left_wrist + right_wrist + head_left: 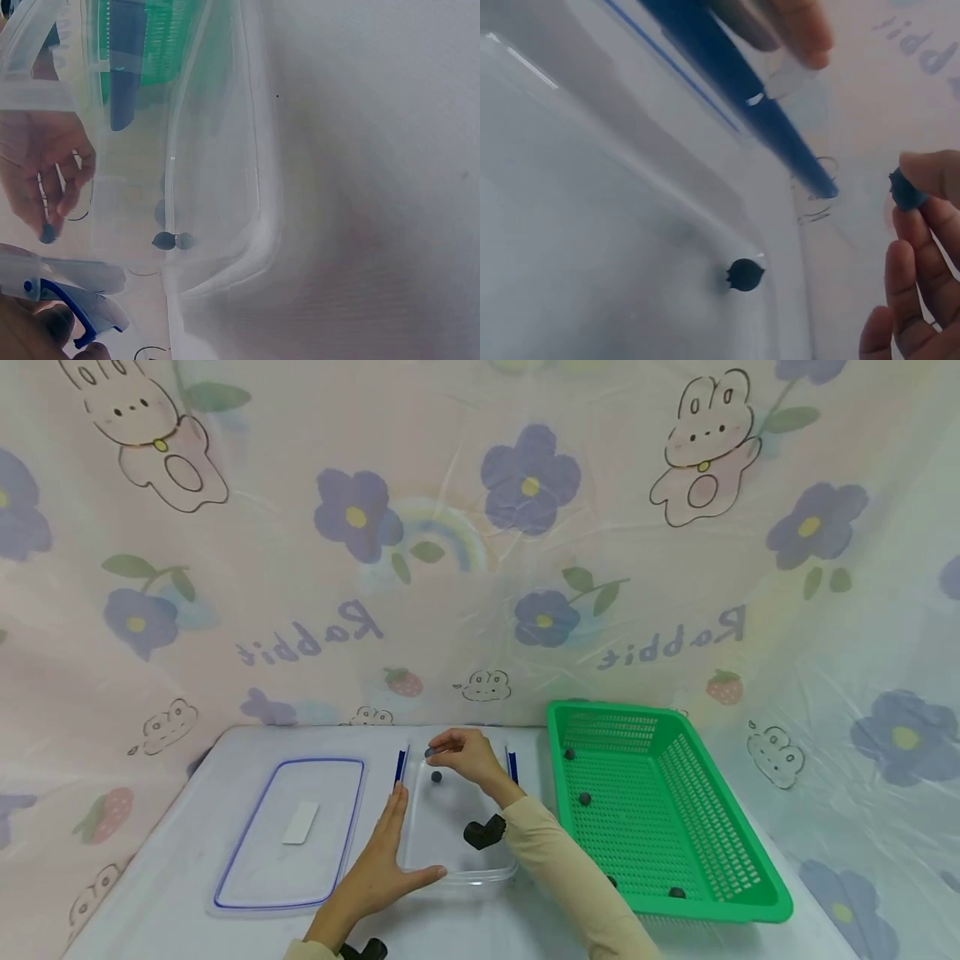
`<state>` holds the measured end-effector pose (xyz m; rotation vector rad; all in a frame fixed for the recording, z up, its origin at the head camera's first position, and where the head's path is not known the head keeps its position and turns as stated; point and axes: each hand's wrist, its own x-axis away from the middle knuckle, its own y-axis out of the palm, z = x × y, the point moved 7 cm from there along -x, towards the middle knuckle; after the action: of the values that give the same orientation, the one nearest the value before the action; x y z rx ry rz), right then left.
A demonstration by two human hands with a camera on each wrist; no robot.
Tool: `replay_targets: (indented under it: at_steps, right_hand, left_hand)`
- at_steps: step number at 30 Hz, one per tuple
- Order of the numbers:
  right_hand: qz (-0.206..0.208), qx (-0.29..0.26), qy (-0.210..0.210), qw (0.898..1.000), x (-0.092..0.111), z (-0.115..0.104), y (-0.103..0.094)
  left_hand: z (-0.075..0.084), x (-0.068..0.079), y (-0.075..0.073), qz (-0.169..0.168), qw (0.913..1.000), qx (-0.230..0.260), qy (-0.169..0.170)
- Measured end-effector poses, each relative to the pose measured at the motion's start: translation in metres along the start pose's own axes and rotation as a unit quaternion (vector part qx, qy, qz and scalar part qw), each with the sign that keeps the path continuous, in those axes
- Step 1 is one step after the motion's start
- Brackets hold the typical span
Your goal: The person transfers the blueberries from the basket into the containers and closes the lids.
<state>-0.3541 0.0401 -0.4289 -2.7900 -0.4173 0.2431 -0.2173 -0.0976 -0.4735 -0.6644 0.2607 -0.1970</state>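
A blueberry (pixel 908 192) is pinched between the thumb and fingertips of my right hand (pixel 467 755), over the far left corner of a clear plastic container (pixel 491 878). Another blueberry (pixel 437 777) lies inside the container near that corner, its crown showing in the right wrist view. My left hand (pixel 382 860) rests against the container's left side with fingers straight and thumb spread toward the near rim. In the left wrist view its fingers are partly hidden behind a clear latch flap with a blue seal (pixel 75 319).
To the right stands a green basket (pixel 750 912) holding several blueberries along its left and near sides. On the left a clear lid (pixel 255 860) with a blue edge lies flat, a white rectangle (pixel 302 823) at its middle. A patterned curtain hangs behind the white table (pixel 187 827).
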Motion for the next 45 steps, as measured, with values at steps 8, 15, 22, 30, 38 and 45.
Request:
replay_targets:
  at_steps: [8, 15, 22, 30, 38, 45]
  right_hand:
    - [0.002, 0.021, 0.023, 1.000, -0.009, 0.011, 0.010]
    - [-0.030, 0.058, 0.044, 0.997, -0.012, 0.016, 0.015]
    - [-0.053, 0.103, 0.071, 0.991, -0.014, 0.028, 0.015]
    - [-0.094, 0.140, 0.078, 0.983, -0.014, 0.039, 0.020]
    - [-0.127, 0.170, 0.089, 0.973, -0.011, 0.044, 0.026]
    - [-0.154, 0.173, 0.101, 0.968, -0.007, 0.047, 0.029]
  left_hand:
    - [-0.001, 0.000, -0.003, -0.007, 1.0000, 0.005, -0.004]
    - [-0.001, -0.001, -0.005, -0.010, 0.9999, 0.003, -0.002]
    - [-0.001, 0.000, -0.003, -0.010, 0.9998, 0.015, 0.000]
    - [-0.002, 0.001, -0.001, -0.001, 0.9999, 0.013, 0.008]
    - [-0.002, 0.002, 0.000, -0.005, 0.9999, 0.010, -0.002]
    - [-0.002, 0.001, 0.000, -0.012, 0.9999, 0.008, -0.007]
